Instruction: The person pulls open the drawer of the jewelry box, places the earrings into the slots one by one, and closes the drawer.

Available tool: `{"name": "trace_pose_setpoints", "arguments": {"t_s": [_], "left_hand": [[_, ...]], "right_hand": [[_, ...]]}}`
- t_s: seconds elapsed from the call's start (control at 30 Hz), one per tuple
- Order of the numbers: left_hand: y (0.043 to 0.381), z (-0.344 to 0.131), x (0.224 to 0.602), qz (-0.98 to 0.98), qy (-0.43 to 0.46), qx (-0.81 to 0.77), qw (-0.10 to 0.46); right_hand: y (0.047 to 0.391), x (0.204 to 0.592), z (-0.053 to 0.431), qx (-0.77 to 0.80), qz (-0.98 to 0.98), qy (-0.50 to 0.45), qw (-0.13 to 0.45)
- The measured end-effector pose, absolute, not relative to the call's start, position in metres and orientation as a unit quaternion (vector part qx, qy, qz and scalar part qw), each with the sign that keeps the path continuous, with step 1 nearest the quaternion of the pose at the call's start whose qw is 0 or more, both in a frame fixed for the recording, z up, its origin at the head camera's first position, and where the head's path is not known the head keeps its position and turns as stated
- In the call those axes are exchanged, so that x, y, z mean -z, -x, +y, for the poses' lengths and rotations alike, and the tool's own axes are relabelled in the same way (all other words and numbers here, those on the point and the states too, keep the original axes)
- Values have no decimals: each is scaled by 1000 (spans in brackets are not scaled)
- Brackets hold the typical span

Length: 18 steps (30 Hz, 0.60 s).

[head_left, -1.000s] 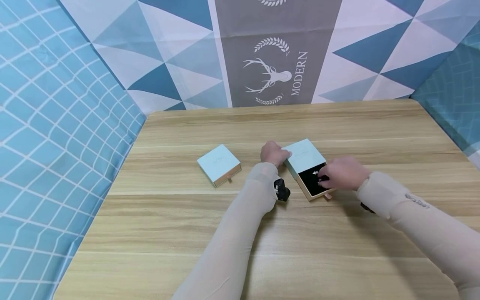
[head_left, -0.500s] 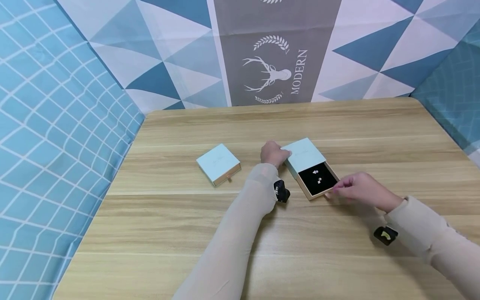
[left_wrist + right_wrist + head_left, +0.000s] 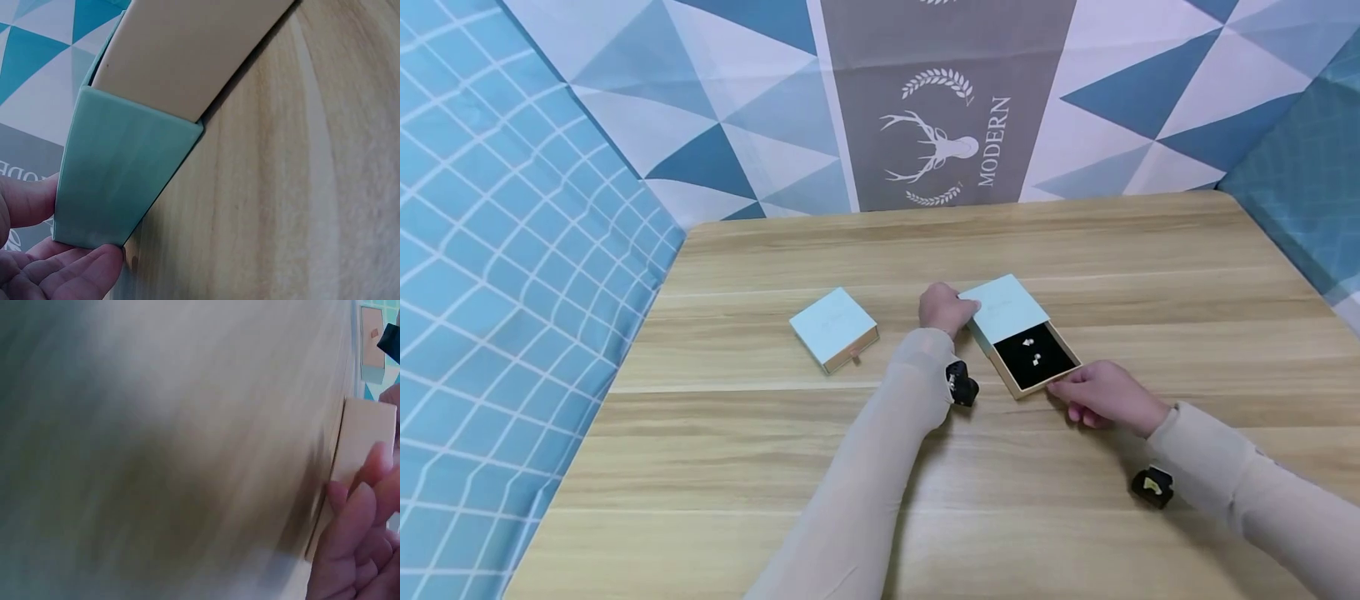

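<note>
A pale blue drawer-style jewelry box (image 3: 1004, 308) lies at an angle on the table with its drawer (image 3: 1033, 360) pulled partly out. Two small earrings (image 3: 1028, 342) sit on the drawer's black lining. My left hand (image 3: 946, 308) grips the sleeve's far left corner, thumb on one side and fingers on the other in the left wrist view. At the drawer's front edge are the bent fingers of my right hand (image 3: 1108, 393). The right wrist view has them against the drawer's tan front (image 3: 359, 428). Whether they pinch its ribbon tab is hidden.
A second pale blue jewelry box (image 3: 833, 327), closed, with a small ribbon tab (image 3: 856, 360), lies to the left of my left hand. The wood-grain table (image 3: 760, 467) ends at a patterned cloth backdrop (image 3: 790, 108), with blue hangings on both sides.
My right hand has left the earrings inside the drawer and moved back and down to its front edge. The earrings now show in full. My left hand keeps its grip.
</note>
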<state>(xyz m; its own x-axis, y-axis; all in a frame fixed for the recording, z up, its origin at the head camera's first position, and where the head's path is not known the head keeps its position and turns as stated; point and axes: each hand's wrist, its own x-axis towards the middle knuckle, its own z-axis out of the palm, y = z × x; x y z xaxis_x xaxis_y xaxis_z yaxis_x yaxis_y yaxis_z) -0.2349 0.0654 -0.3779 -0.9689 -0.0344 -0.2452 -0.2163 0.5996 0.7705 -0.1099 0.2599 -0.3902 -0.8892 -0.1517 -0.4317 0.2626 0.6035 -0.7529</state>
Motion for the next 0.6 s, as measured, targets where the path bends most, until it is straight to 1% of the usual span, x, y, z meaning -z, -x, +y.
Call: {"name": "trace_pose_setpoints", "arguments": {"t_s": [0.2,0.6], "left_hand": [[236,66,378,887,75,-443,104],[237,66,376,892,75,-433,108]], "right_hand": [[111,393,253,497,830,-79,241],[116,395,253,513,815,-105,248]]}}
